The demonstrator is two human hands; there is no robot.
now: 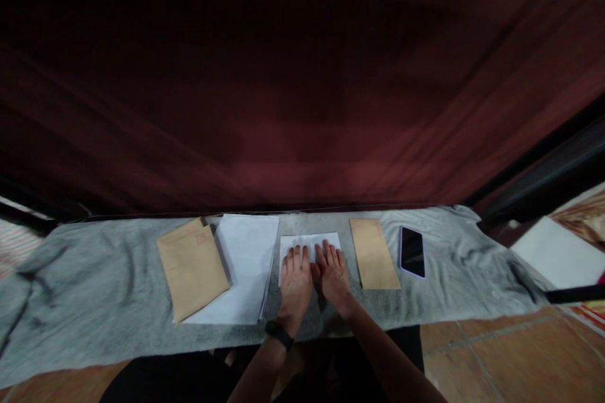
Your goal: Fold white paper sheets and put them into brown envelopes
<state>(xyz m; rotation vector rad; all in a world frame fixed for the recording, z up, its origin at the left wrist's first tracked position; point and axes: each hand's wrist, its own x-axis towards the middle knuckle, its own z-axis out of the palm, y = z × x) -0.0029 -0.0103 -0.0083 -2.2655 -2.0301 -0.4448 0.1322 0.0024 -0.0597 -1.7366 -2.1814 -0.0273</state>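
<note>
A white sheet of paper (310, 240), which looks folded, lies on the grey cloth in front of me. My left hand (295, 280) rests flat on its left half with the fingers stretched out. On the right half my right hand (332, 272) lies flat too, its fingers pointing away from me. The thumbs almost meet between them. Both palms cover most of the paper's near part. To the right is a single brown envelope (375, 255), apart from my right hand. A stack of white paper (248, 264) lies left of my left hand.
Several brown envelopes (193, 267) overlap the paper stack's left side. A phone (412, 252) with a dark screen lies at the right. Grey cloth (454, 264) covers the narrow surface, wrinkled towards both ends. Behind it rises a dark red panel (302, 138).
</note>
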